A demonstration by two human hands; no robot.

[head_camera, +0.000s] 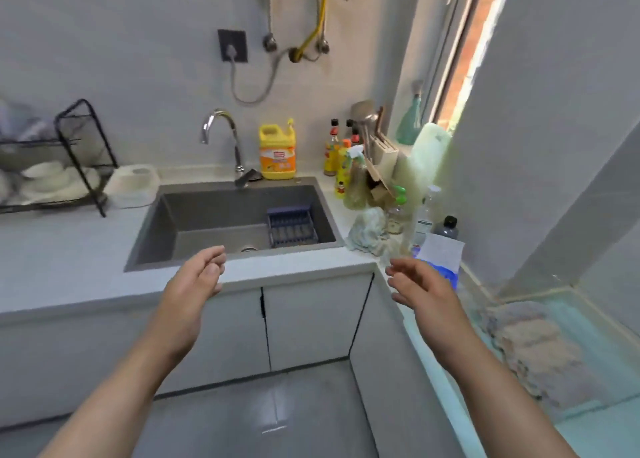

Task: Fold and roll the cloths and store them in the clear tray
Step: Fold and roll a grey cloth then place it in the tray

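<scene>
Along the back wall of a small kitchen, a white counter (69,249) runs left to right and turns at the corner down the right side under a window (464,59). A grey sink (221,215) is sunk into it, with a chrome tap (221,135) behind and a blue slatted basket (292,229) inside at the right. A yellow detergent jug (277,151) stands just beside the tap. At far left is a black wire dish rack (79,156) holding white bowls, with a white container (133,185) next to it. The corner is crowded with bottles (341,159) and a spray bottle (356,177).

A crumpled pale cloth (369,230) lies on the counter at that corner, right of the sink. Further along the right-hand run sits the clear tray (599,326), tinted green, with rolled beige cloths (526,340) lying side by side in it.

Both arms reach forward over the white cupboard doors (311,319) and the grey glossy floor (259,405). The left hand (194,277) hovers at the counter's front edge before the sink, fingers loosely curled and grasping nothing. The right hand (419,284) hangs near the corner, likewise relaxed and empty, apart from both the crumpled cloth and the tray. Just behind it stands a white and blue item (441,253), too blurred to tell what it is.

On the grey wall above are a dark socket (232,45) with a cable and a yellow hose (320,17).
</scene>
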